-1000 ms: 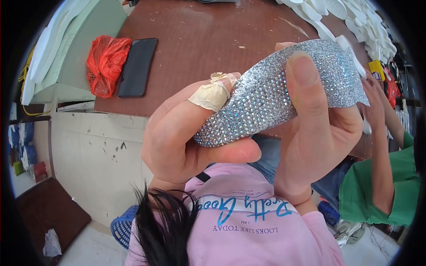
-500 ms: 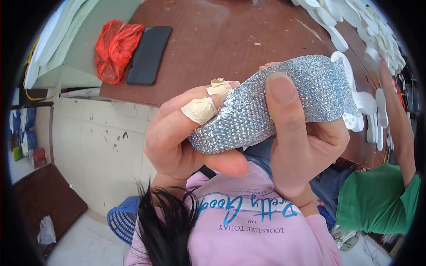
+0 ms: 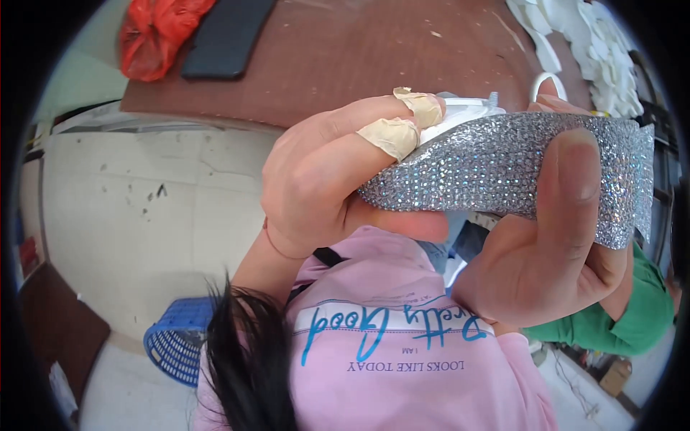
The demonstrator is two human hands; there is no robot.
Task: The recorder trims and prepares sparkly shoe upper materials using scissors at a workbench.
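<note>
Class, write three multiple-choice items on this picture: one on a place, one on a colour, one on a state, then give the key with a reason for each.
1. Where does the red plastic bag lie?
A. on the brown table, beside the black slab
B. in the blue basket
C. on the floor

2. What colour is the glittery piece?
A. gold
B. silver
C. green

3. How is the piece held?
A. lying free on the table
B. by the left hand alone
C. between both hands, the right hand with its thumb over it

Key: 1 A, the bag rests on the tabletop next to the slab. 2 B, it sparkles silver. 3 C, fingers of both hands grip it.
</note>
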